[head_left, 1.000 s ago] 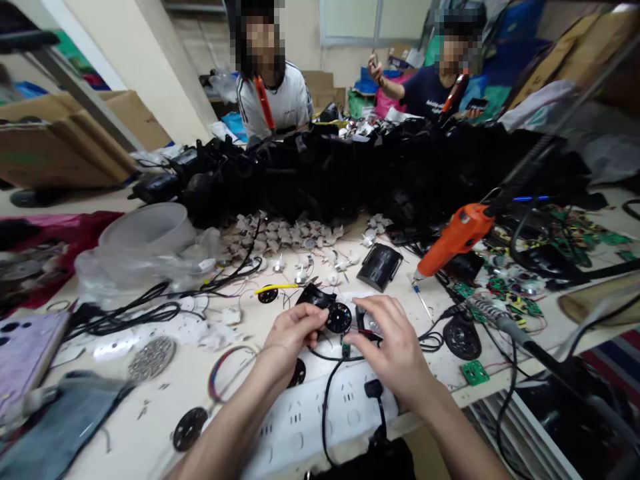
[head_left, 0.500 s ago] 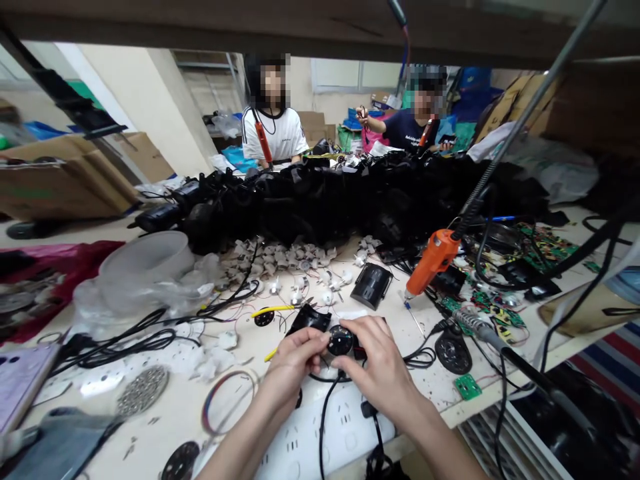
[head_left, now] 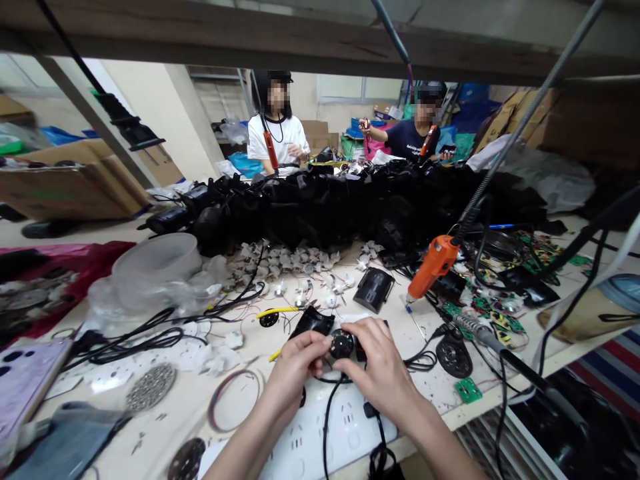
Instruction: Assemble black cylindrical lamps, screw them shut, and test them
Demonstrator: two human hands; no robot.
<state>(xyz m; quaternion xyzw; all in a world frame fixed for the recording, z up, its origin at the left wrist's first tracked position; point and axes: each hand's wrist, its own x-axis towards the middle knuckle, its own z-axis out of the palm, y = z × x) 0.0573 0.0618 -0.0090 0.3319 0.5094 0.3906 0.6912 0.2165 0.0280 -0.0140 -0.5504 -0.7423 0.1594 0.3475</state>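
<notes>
Both my hands meet over the front middle of the workbench. My left hand (head_left: 296, 363) pinches the left edge of a small round black disc part (head_left: 342, 343). My right hand (head_left: 379, 365) curls over the disc's right side, fingers closed on it. A black cable (head_left: 326, 413) runs from under the disc down across a white power strip (head_left: 310, 440). A black plastic housing (head_left: 313, 323) lies just behind the disc.
An orange electric screwdriver (head_left: 434, 264) hangs on a coiled cord at right. A soldering iron (head_left: 493, 343), green circuit boards (head_left: 469, 390), a heap of black parts (head_left: 350, 200), white LED pieces (head_left: 290, 257) and a clear bag (head_left: 150, 280) crowd the bench. Two people sit across.
The view has tilted up, showing a shelf overhead. My hands have closed in around the disc and stay together on it.
</notes>
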